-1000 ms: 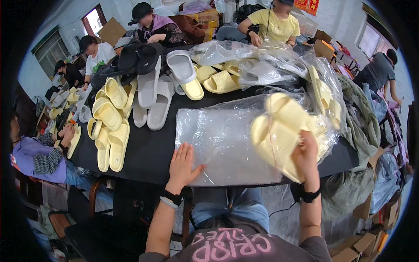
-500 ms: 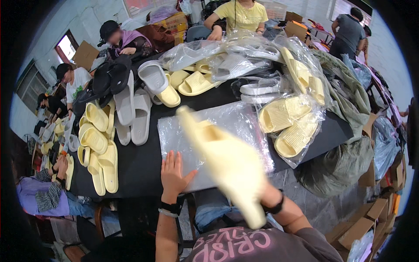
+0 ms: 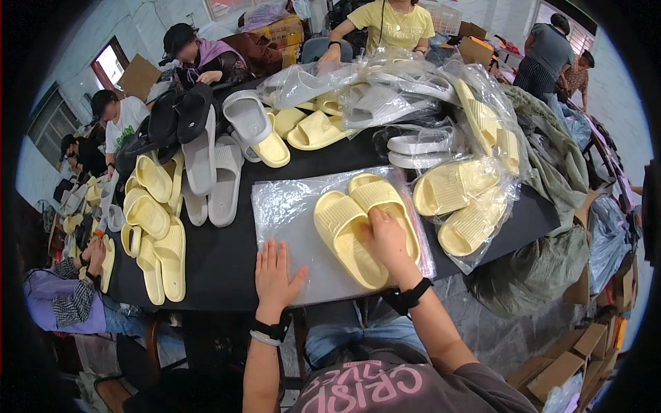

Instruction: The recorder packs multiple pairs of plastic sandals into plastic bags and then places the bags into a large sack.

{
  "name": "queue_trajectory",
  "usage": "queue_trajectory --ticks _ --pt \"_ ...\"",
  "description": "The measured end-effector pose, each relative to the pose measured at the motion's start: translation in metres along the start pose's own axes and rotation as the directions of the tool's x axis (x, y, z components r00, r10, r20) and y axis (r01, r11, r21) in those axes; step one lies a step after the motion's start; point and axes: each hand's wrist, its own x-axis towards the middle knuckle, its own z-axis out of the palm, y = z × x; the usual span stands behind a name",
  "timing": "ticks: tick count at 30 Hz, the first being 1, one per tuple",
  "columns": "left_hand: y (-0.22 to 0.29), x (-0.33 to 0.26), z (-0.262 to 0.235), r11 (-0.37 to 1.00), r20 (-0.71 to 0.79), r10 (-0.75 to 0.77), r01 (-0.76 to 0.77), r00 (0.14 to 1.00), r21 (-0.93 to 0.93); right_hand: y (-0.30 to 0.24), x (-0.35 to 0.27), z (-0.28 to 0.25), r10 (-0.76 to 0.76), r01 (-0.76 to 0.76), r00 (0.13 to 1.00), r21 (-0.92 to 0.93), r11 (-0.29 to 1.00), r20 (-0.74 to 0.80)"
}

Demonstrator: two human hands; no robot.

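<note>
My left hand [image 3: 277, 279] lies flat on a stack of clear plastic bags [image 3: 282, 213], its fingers stretched out and nothing in them. On the right half of that stack rests a pair of pale yellow slide slippers, the left slipper [image 3: 341, 227] and the right slipper [image 3: 372, 189] side by side with toes pointing away. My right hand [image 3: 389, 241] grips the pair where the inner edges meet, fingertips partly hidden inside the right slipper. Just right of the stack lies a bagged yellow pair [image 3: 458, 186].
Loose yellow slippers [image 3: 169, 248] and grey slippers [image 3: 224, 182] are piled at the left, black ones [image 3: 162, 120] behind them. Bagged slippers [image 3: 385, 103] heap along the far side of the black table [image 3: 220, 268]. Co-workers sit around; cardboard boxes [image 3: 558, 365] stand lower right.
The yellow slippers, blurred and raised in my right hand, have come down onto the plastic bags, soles down. My left hand stays flat in place.
</note>
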Motion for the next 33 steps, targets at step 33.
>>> queue_trajectory --ticks 33 --pt "0.09 0.091 -0.06 0.842 -0.024 0.188 -0.173 0.982 -0.511 0.064 -0.085 -0.04 0.042 -0.043 0.999 0.292 0.956 0.012"
